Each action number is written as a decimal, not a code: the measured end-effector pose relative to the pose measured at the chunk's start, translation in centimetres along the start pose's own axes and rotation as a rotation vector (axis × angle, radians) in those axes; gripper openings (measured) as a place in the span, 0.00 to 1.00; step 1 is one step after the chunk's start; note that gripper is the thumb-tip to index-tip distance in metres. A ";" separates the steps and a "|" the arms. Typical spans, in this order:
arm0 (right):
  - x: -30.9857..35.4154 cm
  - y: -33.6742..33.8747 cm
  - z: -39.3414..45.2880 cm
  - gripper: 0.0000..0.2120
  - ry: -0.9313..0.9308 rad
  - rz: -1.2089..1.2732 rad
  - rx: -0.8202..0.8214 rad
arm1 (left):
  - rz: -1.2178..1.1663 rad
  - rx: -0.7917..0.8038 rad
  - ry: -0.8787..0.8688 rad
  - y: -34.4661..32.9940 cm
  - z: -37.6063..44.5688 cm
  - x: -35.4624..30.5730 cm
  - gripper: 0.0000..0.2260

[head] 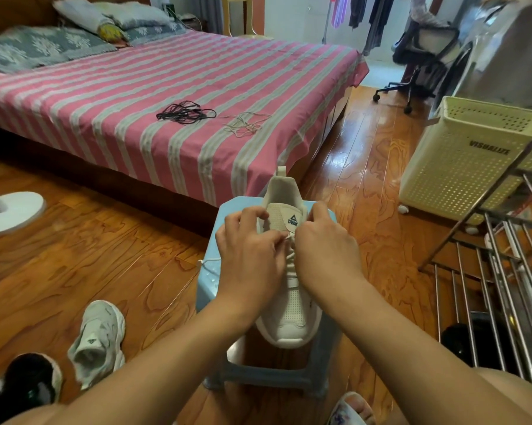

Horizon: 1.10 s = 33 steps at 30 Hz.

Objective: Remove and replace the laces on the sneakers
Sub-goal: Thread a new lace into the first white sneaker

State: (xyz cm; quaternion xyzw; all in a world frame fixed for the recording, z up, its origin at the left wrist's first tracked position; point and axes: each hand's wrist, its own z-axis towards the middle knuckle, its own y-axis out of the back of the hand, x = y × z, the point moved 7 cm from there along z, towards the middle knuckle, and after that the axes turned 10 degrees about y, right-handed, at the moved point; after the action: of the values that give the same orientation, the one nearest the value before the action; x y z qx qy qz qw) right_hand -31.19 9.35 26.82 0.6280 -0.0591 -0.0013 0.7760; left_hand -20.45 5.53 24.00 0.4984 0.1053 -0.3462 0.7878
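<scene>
A: A white sneaker [289, 289] is seen on the blue stool [211, 280], toe toward the camera; its white lace [211, 261] is pinched near the tongue by the left hand [249, 256], fingers curled.

B: The same lace is pinched by the right hand [323, 243] at the upper eyelets; one loose end is draped left over the stool.

A: Black laces [185, 111] and pale laces [246, 124] are laid on the striped bed [105, 96]; another white sneaker [97, 342] is left on the floor.

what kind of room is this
Most likely a bedroom at home: a bed with a pink striped sheet and pillows, clothes hanging at the back, and a laundry basket on the wooden floor.
</scene>
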 end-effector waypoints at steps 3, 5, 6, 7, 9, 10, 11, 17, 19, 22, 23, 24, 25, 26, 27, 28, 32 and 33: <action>-0.7 -0.5 0.8 0.08 0.046 0.103 -0.063 | -0.007 0.026 0.023 0.0 0.3 0.6 0.04; -1.6 -0.4 0.9 0.07 0.076 0.259 -0.122 | -0.033 0.056 0.057 0.2 0.9 1.3 0.05; -2.2 -0.4 0.8 0.07 0.061 0.351 -0.154 | -0.048 0.078 0.068 0.3 1.2 1.6 0.05; -3.2 -0.4 0.7 0.07 0.019 0.478 -0.178 | -0.058 0.099 0.073 0.4 1.5 1.9 0.04; -6.6 -1.0 0.4 0.07 -0.198 0.794 -0.221 | -0.047 0.118 0.067 0.6 1.8 2.2 0.04; -9.0 -1.6 0.1 0.06 -0.354 0.938 -0.269 | -0.037 0.125 0.069 0.8 1.9 2.3 0.05; -11.7 -2.1 -0.4 0.06 -0.506 1.040 -0.367 | -0.038 0.138 0.084 0.8 2.0 2.4 0.05; -19.4 -5.3 -2.2 0.10 -1.064 2.010 -0.972 | -0.271 0.293 0.158 0.5 2.9 2.7 0.02; -16.3 -5.2 -0.9 0.11 -0.988 2.176 -0.766 | -0.317 0.343 0.157 0.5 3.4 3.0 0.03; -12.1 -2.7 0.7 0.08 -0.574 1.467 -0.400 | -0.357 0.394 0.177 1.0 4.0 3.5 0.03; -10.5 -1.8 1.2 0.08 -0.383 1.124 -0.309 | -0.392 0.412 0.211 1.0 4.1 3.8 0.04; -8.7 -1.5 1.6 0.11 -0.212 0.876 -0.215 | -0.428 0.427 0.247 1.1 4.1 4.1 0.04; -7.2 -1.7 1.7 0.14 -0.105 0.721 -0.118 | -0.457 0.435 0.274 1.1 4.1 4.3 0.05; -6.3 -2.0 1.6 0.16 -0.041 0.576 -0.057 | -0.471 0.438 0.288 1.0 4.0 4.4 0.06; -5.6 -2.2 1.7 0.16 0.007 0.450 -0.023 | -0.478 0.437 0.295 1.0 4.0 4.5 0.07; -4.9 -2.2 1.6 0.15 0.053 0.384 -0.008 | -0.481 0.437 0.303 1.1 3.9 4.5 0.08; -6.7 -1.5 1.8 0.13 -0.039 0.694 -0.137 | -0.485 0.426 0.365 1.0 3.8 4.8 0.09; -8.5 -1.1 1.6 0.13 -0.186 0.804 -0.255 | -0.476 0.420 0.382 0.9 3.8 5.0 0.09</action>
State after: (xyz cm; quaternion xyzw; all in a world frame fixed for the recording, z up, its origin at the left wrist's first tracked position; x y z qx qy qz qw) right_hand -39.75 8.20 25.30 0.4512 -0.3683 0.2374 0.7774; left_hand -16.80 0.33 23.92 0.6663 0.2901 -0.4344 0.5321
